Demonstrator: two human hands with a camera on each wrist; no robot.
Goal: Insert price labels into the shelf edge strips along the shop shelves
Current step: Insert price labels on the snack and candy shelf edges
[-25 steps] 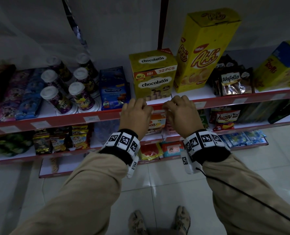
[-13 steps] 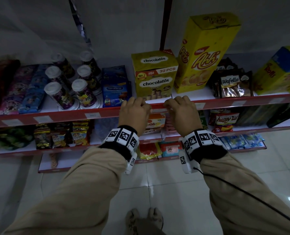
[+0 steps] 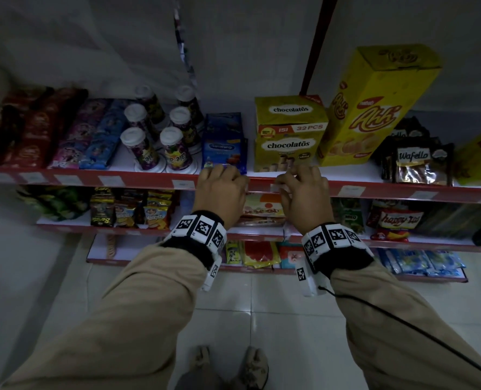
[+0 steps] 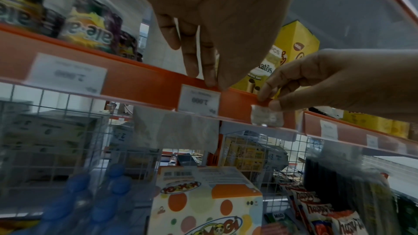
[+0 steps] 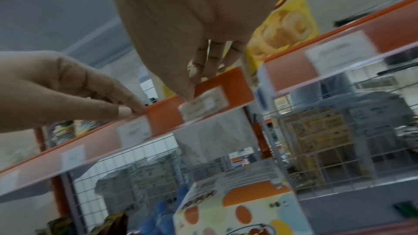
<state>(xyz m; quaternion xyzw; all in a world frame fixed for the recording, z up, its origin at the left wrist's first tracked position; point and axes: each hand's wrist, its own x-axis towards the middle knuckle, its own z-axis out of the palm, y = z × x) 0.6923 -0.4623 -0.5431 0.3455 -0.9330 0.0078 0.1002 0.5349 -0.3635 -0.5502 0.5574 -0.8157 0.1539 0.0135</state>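
Note:
The red shelf edge strip (image 3: pixel 149 180) runs along the top shelf under a clear cover. My right hand (image 3: pixel 292 178) pinches a small white price label (image 4: pixel 267 118) between thumb and fingers and holds it against the strip below the chocolatos box (image 3: pixel 288 136). In the right wrist view the price label (image 5: pixel 203 104) sits tilted, partly behind the cover. My left hand (image 4: pixel 211 83) pinches the strip's top lip just left of it, above a label (image 4: pixel 199 99) seated in the strip. Several more labels sit along the strip (image 5: pixel 167 115).
Cups (image 3: pixel 174 149), a blue packet (image 3: pixel 223 144) and a tall yellow box (image 3: pixel 371 108) stand just behind the strip. Two lower shelves (image 3: pixel 261 237) hold snack packets. A wire mesh back panel (image 4: pixel 68 131) shows below the strip. White floor tiles (image 3: pixel 247 305) lie underfoot.
Both hands stay on the top strip and have shifted slightly left against the boxes behind. The view has also moved.

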